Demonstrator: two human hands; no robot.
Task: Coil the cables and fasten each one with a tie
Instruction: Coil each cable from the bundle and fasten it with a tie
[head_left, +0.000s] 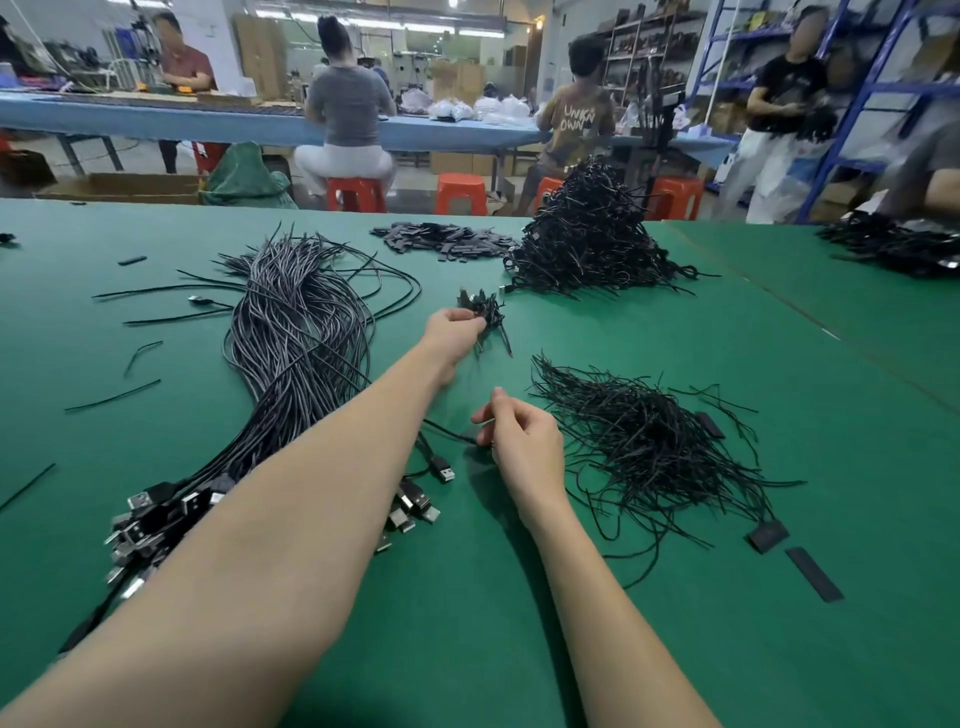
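l hand (451, 332) outstretched, fingers pinching coiled cable (484, 312); r hand (522, 441) curled, fingertips pinching cable end (457, 435)

Bundle (291, 332) partly hidden behind forearm (291, 519).

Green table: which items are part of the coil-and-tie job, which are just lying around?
In the job:
left hand holding coiled cable
right hand
uncoiled cable bundle
tie pile
finished-coil heap

Lying about:
flat black tabs
stray cable offcuts
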